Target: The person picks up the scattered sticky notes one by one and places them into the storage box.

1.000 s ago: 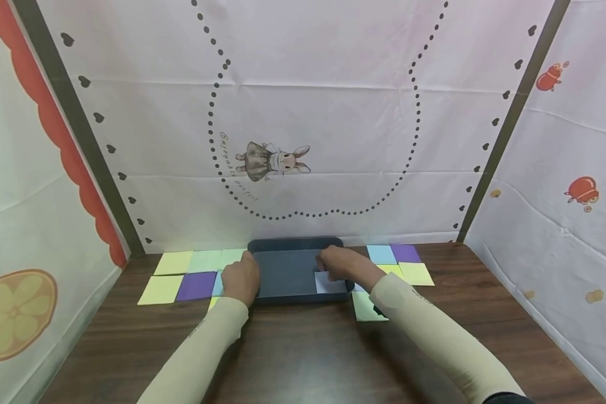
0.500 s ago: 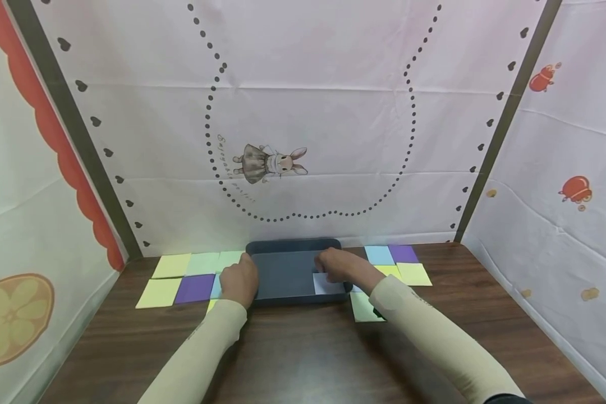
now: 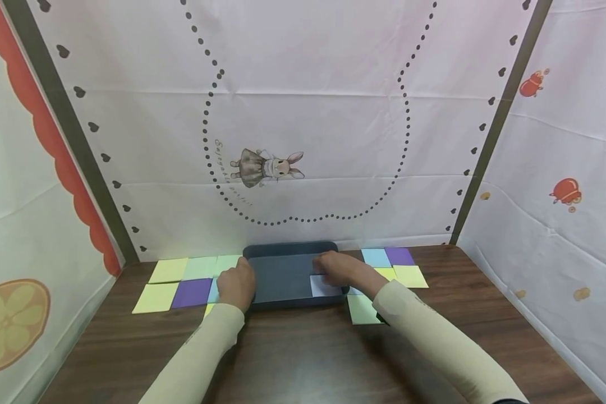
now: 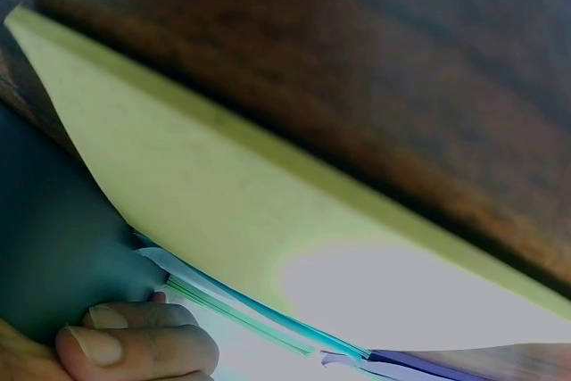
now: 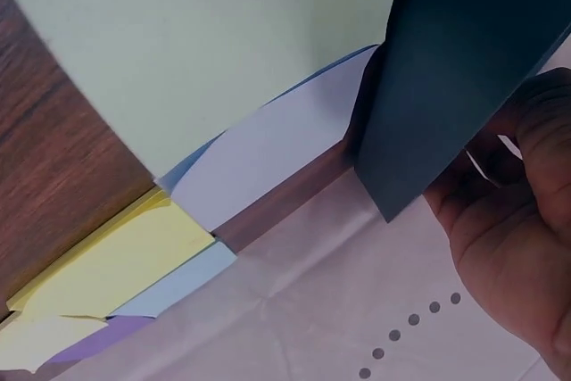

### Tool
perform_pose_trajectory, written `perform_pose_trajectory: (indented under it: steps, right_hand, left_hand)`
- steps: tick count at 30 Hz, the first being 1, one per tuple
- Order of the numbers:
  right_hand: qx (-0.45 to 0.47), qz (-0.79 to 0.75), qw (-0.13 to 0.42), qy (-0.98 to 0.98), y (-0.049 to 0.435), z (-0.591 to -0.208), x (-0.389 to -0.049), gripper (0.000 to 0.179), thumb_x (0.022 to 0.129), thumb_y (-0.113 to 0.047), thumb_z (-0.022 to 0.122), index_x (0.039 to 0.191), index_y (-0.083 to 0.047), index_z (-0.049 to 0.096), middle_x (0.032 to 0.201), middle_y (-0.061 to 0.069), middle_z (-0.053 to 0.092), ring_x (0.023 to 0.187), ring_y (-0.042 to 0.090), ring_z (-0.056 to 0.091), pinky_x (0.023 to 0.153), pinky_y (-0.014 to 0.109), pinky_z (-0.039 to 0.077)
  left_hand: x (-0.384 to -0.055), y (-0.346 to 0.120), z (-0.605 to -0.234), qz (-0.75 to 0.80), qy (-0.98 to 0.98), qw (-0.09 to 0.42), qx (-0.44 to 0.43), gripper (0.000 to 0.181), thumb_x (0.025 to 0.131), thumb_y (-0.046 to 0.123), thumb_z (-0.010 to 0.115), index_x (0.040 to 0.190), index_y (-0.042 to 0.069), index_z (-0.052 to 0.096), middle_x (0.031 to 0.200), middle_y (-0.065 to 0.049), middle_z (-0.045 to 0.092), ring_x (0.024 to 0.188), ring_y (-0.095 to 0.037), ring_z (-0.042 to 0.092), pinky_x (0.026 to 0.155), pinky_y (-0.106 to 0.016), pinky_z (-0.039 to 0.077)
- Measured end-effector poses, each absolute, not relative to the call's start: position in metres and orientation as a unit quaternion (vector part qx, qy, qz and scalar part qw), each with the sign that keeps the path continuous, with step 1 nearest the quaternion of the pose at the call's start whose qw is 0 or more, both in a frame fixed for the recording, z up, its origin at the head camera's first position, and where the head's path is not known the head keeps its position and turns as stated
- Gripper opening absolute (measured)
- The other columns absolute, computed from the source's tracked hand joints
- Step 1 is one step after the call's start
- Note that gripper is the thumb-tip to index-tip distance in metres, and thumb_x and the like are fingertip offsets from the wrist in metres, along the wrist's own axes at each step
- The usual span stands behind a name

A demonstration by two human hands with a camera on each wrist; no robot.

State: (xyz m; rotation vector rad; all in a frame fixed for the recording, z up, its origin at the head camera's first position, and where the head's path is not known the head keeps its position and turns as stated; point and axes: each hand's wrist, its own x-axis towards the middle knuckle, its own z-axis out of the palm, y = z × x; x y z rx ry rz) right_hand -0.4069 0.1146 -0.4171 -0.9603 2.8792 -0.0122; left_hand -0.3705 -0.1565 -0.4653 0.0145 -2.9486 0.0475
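A shallow dark blue-grey tray (image 3: 283, 268) stands at the back of the table in the head view. My left hand (image 3: 236, 285) grips its left side, fingers curled; two fingertips (image 4: 103, 345) show close by the tray's wall in the left wrist view. Over the tray's right end, my right hand (image 3: 335, 268) has its fingers bent down inside, at the upper edge of a pale lavender sticky note (image 3: 324, 287). That note lies in the near right corner, partly covered by the hand. In the right wrist view, the tray's wall (image 5: 446, 104) hides the fingertips.
Left of the tray lie several sticky notes, including a yellow one (image 3: 155, 297) and a purple one (image 3: 192, 293). To the right are more, among them a blue one (image 3: 376, 258) and a pale green one (image 3: 362, 310). A patterned cloth (image 3: 303, 129) hangs behind the table.
The head view has shifted a little, so the scene sits slightly lower and further left. Both hands, the tray and the lavender note keep their positions relative to one another.
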Motion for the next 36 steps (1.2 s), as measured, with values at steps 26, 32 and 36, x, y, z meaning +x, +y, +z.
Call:
perform_pose_trajectory:
  steps: [26,32,36]
  right_hand:
    - [-0.319,-0.038,-0.010,0.947,0.146,-0.393,-0.412,0.027,0.099,0.007,0.076,0.123,-0.005,0.077,0.113,0.009,0.077,0.097,0.022,0.074,0.092,0.041,0.065]
    - [-0.310,-0.032,-0.018,0.950,0.155,-0.391,-0.416,0.027,0.098,0.006,0.078,0.121,-0.006,0.077,0.114,0.008,0.077,0.099,0.020,0.074,0.092,0.038,0.065]
    - [-0.310,-0.028,-0.036,0.950,0.161,-0.390,-0.417,0.018,0.098,0.002,0.077,0.114,-0.006,0.076,0.109,0.008,0.075,0.091,0.019,0.069,0.087,0.039,0.063]
  left_hand:
    - [-0.394,-0.165,-0.492,0.025,-0.993,0.113,0.005,0.016,0.108,0.008,0.063,0.106,-0.007,0.057,0.062,-0.011,0.061,0.056,-0.024,0.065,0.055,-0.041,0.060]
    - [-0.371,-0.157,-0.465,0.023,-0.995,0.100,0.001,0.016,0.110,0.005,0.058,0.105,-0.009,0.056,0.060,-0.011,0.057,0.055,-0.022,0.064,0.057,-0.041,0.062]
    - [-0.368,-0.156,-0.464,0.020,-0.994,0.106,0.001,0.016,0.110,0.005,0.057,0.103,-0.009,0.055,0.061,-0.012,0.058,0.057,-0.022,0.065,0.059,-0.042,0.063]
